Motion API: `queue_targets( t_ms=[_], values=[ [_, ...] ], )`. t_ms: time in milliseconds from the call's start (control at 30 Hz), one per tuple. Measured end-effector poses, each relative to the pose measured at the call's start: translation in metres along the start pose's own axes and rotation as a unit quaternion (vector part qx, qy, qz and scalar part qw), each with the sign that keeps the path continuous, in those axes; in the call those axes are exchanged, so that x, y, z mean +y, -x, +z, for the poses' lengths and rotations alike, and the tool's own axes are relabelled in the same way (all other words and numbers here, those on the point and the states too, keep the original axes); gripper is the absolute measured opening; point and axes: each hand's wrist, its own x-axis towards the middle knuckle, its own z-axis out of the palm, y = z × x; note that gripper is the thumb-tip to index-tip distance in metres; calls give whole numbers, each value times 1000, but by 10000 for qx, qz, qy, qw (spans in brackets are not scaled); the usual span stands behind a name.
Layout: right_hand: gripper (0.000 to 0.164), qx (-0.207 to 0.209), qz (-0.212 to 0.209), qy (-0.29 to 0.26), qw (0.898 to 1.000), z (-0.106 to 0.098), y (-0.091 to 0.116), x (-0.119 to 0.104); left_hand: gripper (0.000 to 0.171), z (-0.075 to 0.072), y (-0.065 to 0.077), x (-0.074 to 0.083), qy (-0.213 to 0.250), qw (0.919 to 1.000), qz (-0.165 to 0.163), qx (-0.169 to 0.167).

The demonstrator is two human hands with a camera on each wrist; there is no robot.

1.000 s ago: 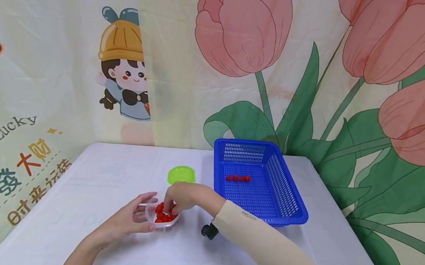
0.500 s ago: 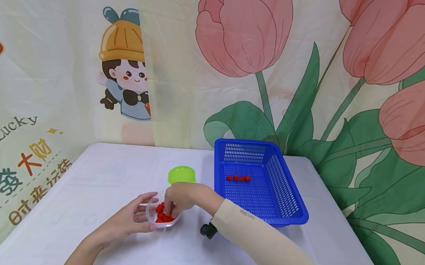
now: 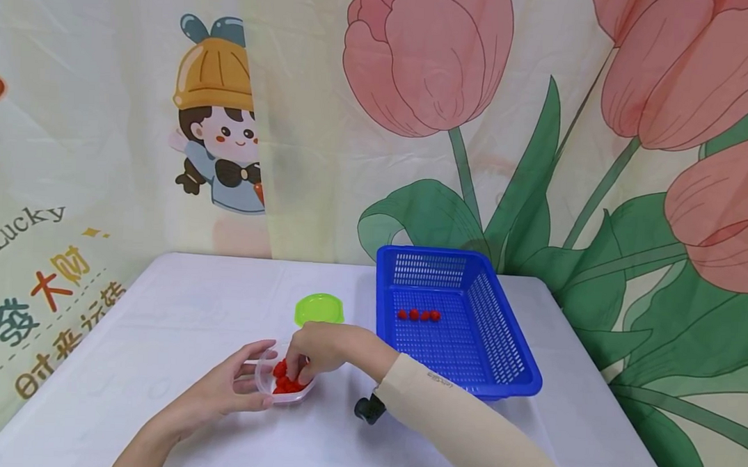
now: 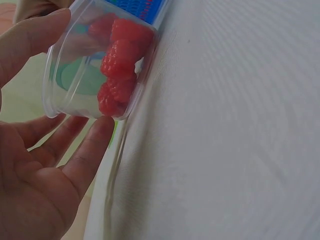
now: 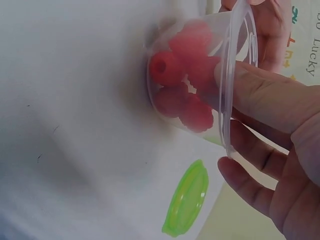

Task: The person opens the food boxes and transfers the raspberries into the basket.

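While the left hand (image 3: 223, 387) holds the clear cup (image 3: 288, 398) between thumb and fingers, lower left of the frame's centre, the right hand (image 3: 322, 346) reaches down into it from above. Its thumb touches the red raspberries (image 5: 167, 67) heaped at the bottom; whether it pinches one, I cannot tell. Two of its fingers stay outside the rim, as the right wrist view shows. Just beyond the cup, near the middle of the frame, a green lid (image 3: 319, 308) lies on the white tablecloth (image 3: 157, 308). Right of centre stands a blue basket (image 3: 524, 379), with four raspberries (image 3: 414, 315) in a row toward the left of its floor. A beige sleeve (image 3: 460, 411) crosses the lower right.
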Motion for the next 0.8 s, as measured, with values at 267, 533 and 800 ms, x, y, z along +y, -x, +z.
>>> queue_targets(
  t_ms=[267,533,800],
  values=[
    [14,396,-241,-306,9985,-12,15,0,93,0,-2,1,59,9999,-151,30],
    [13,720,-498,-677,9939,-34,36,12,93,0,-3,-1,32,9999,-158,37],
    [12,1117,-591,-878,9881,-55,69,36,91,0,-2,0,37,9998,-175,35]
  ],
)
